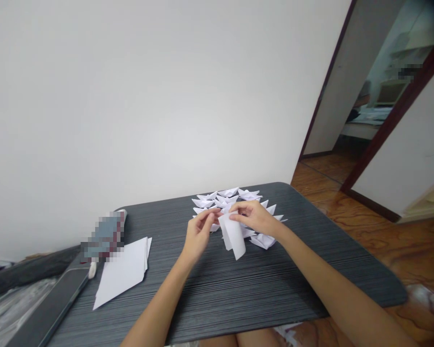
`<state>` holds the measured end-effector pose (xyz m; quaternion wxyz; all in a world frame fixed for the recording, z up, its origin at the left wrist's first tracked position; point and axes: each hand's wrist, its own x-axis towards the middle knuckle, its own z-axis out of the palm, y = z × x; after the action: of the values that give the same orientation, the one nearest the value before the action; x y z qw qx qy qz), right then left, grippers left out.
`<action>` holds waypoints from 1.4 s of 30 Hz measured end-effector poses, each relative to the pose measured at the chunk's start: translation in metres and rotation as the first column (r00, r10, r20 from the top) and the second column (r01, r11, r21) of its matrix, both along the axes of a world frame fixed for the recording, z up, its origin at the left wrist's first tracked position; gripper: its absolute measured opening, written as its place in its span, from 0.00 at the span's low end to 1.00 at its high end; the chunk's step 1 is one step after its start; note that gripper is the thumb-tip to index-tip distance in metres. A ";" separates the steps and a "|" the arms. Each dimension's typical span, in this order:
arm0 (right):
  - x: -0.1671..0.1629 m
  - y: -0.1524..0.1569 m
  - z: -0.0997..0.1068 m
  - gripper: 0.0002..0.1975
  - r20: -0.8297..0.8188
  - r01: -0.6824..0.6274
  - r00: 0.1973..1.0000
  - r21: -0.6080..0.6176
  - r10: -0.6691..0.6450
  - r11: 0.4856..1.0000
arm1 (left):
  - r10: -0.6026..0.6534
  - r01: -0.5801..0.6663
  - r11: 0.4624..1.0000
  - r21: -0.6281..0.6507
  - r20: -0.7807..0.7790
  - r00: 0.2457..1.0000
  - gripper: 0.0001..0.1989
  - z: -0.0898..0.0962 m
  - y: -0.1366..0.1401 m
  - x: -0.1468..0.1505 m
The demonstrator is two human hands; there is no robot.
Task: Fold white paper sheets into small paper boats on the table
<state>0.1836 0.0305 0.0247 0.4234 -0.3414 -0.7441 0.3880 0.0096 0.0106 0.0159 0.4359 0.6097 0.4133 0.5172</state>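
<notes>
A folded sheet of white paper is held up over the dark table, its lower end curling loosely. My right hand pinches its top edge between thumb and fingers. On the paper's left, my left hand has its thumb and fingertips pressed together at the upper corner. Behind and around both hands sit several folded white paper boats, partly hidden by my hands and the sheet.
A stack of white paper lies on the table's left. Beside it are a blurred-out package, a small white object and a long dark flat object. A white wall rises behind; a doorway opens at right.
</notes>
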 end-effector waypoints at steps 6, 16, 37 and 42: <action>-0.007 -0.006 0.003 0.05 0.081 0.146 0.983 0.183 -0.163 0.972 | 0.079 -0.079 0.997 0.024 -0.015 0.997 0.11 -0.006 -0.005 0.005; -0.013 -0.010 0.002 0.02 0.035 0.158 0.986 0.171 -0.166 0.973 | 0.091 -0.090 0.995 0.042 -0.009 0.996 0.09 -0.008 -0.009 0.012; -0.014 -0.007 -0.006 0.05 -0.030 0.147 0.989 0.088 -0.145 0.985 | 0.124 -0.121 0.990 0.077 -0.028 0.992 0.08 -0.006 -0.011 0.012; -0.014 -0.007 -0.007 0.05 -0.046 0.137 0.990 0.055 -0.134 0.989 | 0.114 -0.112 0.991 0.071 -0.020 0.993 0.08 -0.007 -0.010 0.012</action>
<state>0.1695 0.0230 0.0181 0.4742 -0.3703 -0.7211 0.3435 0.0217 0.0009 0.0090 0.3793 0.6065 0.4339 0.5477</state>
